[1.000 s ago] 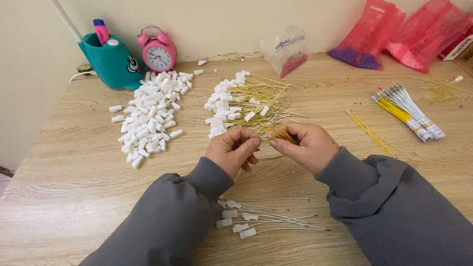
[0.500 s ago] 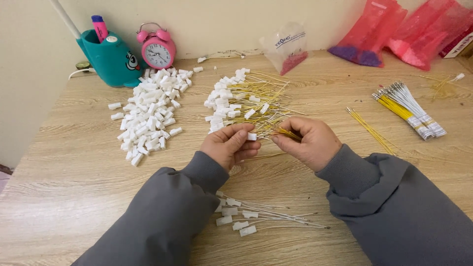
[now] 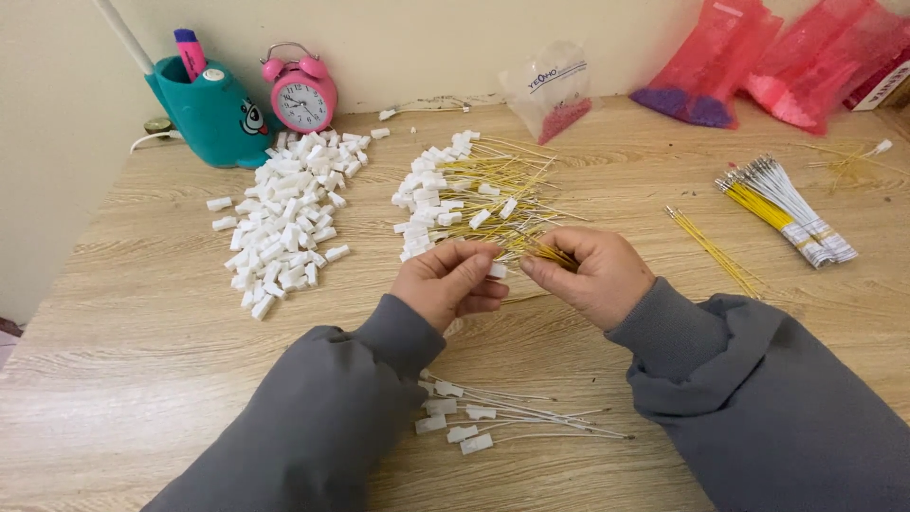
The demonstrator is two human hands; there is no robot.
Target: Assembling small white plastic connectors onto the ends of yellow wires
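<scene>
Two hands at work, close together over the middle of the worktop. Left hand pinching a small white connector between thumb and fingertips, grip closed tight on it. Right hand pinched shut on a few yellow wires, ends pointing toward the connector. Connector and wire ends almost touching, just in front of the pile of finished yellow leads.

Best done, by the look of it, with one wire singled out from the rest, tip kept straight and lined up with the connector's opening, pushed home squarely rather than at a slant. Spare wires worth keeping tucked back in the palm, clear of the tip.

Off to the left, heap of loose white connectors. Near the sleeves, a few white-wired pieces. Far right, bundle of yellow and white wires, well apart.
</scene>
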